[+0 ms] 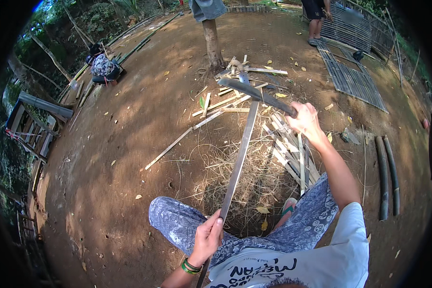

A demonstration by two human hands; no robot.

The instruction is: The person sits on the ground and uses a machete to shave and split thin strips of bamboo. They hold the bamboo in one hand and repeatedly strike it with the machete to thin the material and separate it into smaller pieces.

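Note:
My left hand [208,236], with green bands at the wrist, is closed around a long bamboo strip [238,165]. The strip slants up and away from beside my body, its far end meeting a machete. My right hand [304,119] grips the handle of this machete [257,92], whose dark blade points left and lies across the strip's far end. Whether the edge has bitten into the strip, I cannot tell. Beneath the strip spreads a heap of thin shavings [247,177] on the ground between my bent legs.
Split bamboo pieces [293,151] lie right of the shavings, and more sticks scatter before a tree trunk [212,43]. Two dark poles [382,177] rest at right. Slatted panels [350,77] stand and lie at far right near a standing person. Another person [104,67] crouches far left.

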